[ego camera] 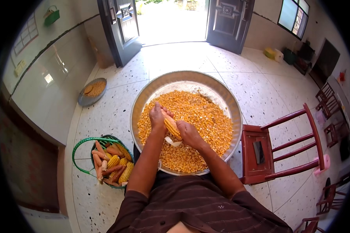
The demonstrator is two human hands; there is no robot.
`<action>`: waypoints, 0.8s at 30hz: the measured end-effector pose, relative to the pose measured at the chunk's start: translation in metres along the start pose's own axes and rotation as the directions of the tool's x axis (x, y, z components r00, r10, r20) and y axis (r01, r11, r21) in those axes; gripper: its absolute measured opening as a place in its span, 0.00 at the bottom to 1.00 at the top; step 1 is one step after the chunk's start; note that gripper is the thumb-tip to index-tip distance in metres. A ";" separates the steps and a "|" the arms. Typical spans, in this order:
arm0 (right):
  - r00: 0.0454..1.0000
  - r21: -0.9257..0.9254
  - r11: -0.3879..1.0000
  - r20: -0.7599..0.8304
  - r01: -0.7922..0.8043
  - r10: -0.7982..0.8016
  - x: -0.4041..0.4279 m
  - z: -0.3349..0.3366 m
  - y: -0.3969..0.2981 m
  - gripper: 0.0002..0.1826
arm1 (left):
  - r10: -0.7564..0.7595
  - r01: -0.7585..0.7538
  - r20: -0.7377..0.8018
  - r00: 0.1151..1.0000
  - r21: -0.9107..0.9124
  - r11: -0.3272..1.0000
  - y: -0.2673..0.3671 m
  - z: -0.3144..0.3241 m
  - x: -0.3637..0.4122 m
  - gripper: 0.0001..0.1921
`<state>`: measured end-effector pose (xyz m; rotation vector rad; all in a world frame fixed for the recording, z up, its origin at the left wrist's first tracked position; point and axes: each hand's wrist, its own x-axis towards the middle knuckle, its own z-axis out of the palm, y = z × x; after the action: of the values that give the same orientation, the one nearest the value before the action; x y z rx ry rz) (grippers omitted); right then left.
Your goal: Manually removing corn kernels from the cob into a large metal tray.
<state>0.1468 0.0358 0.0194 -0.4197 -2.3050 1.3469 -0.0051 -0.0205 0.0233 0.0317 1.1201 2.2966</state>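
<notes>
A partly shelled corn cob [171, 125] is held between my two hands above a wide round metal sieve pan [233, 109]. My left hand [158, 116] grips the upper end, where bare pinkish cob shows. Around the lower end, still set with yellow kernels, my right hand [189, 132] is closed. Just below the cob lies or hangs a white strip [173, 141]; whether it is husk or cloth I cannot tell. Loose corn kernels [192, 110] cover most of the pan's perforated bottom, and the pan's near rim is at my lap.
On the left stands a green basket [78, 145] holding bare cobs and yellow ears. A grey dish [90, 100] with yellow grains sits by the wall. At right, a red wooden chair [248, 151] bears a dark flat object [258, 152]. Double doors [227, 23] stand ajar ahead.
</notes>
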 end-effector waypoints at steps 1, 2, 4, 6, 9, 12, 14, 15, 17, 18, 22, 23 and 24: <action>1.000 0.015 1.000 -0.009 -0.013 0.013 0.001 0.001 0.004 0.26 | 0.002 -0.002 -0.003 1.000 0.004 1.000 0.000 0.001 -0.001 0.18; 1.000 0.015 1.000 -0.010 -0.013 0.013 0.001 0.002 0.009 0.26 | 0.001 -0.001 -0.002 1.000 0.004 1.000 0.000 0.000 -0.001 0.18; 0.999 0.143 0.989 -0.003 -0.031 0.032 0.000 0.004 0.009 0.25 | -0.006 0.006 0.010 1.000 0.013 1.000 -0.001 -0.002 0.001 0.18; 0.984 0.245 0.954 0.093 -0.173 0.155 -0.005 -0.005 -0.002 0.25 | -0.014 0.014 0.000 1.000 0.001 1.000 0.000 -0.004 0.003 0.18; 0.950 0.328 0.897 0.198 -0.297 0.242 -0.003 -0.011 -0.009 0.25 | -0.029 0.028 -0.024 0.999 -0.015 0.999 0.001 -0.006 0.004 0.18; 0.987 0.185 0.974 0.123 -0.128 0.107 -0.006 -0.009 -0.018 0.25 | -0.028 0.027 -0.042 0.999 -0.023 0.999 0.002 -0.005 0.005 0.18; 0.997 0.029 0.999 0.072 0.018 -0.020 -0.007 -0.004 -0.020 0.25 | -0.021 0.019 -0.053 0.998 -0.028 0.999 0.002 -0.006 0.005 0.18; 0.995 -0.024 1.000 0.096 -0.009 0.011 -0.006 -0.003 -0.017 0.25 | -0.004 0.004 -0.041 0.999 0.011 1.000 0.002 -0.006 0.005 0.18; 0.992 -0.078 0.996 0.118 -0.035 0.044 -0.005 -0.001 -0.013 0.25 | 0.012 -0.011 -0.030 0.999 0.051 0.999 0.001 -0.006 0.005 0.18; 0.994 -0.070 0.997 0.105 -0.025 0.032 -0.004 0.000 -0.013 0.25 | 0.017 -0.016 -0.022 1.000 0.053 0.998 0.001 -0.007 0.005 0.18; 0.998 0.038 0.998 -0.023 0.059 -0.058 -0.006 0.005 -0.012 0.25 | -0.013 0.014 -0.021 1.000 0.056 0.998 0.000 -0.007 0.006 0.18; 0.998 0.038 0.998 -0.027 0.058 -0.057 -0.005 0.006 -0.005 0.25 | -0.014 0.015 -0.018 1.000 0.058 0.998 -0.001 -0.006 0.006 0.18; 0.972 -0.073 0.976 -0.097 0.207 -0.214 -0.003 0.008 0.000 0.26 | -0.009 0.010 -0.023 1.000 0.066 0.998 -0.001 -0.005 0.005 0.18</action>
<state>0.1457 0.0285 0.0159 -0.2493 -2.2386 1.1273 -0.0104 -0.0209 0.0180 0.0258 1.2052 2.2562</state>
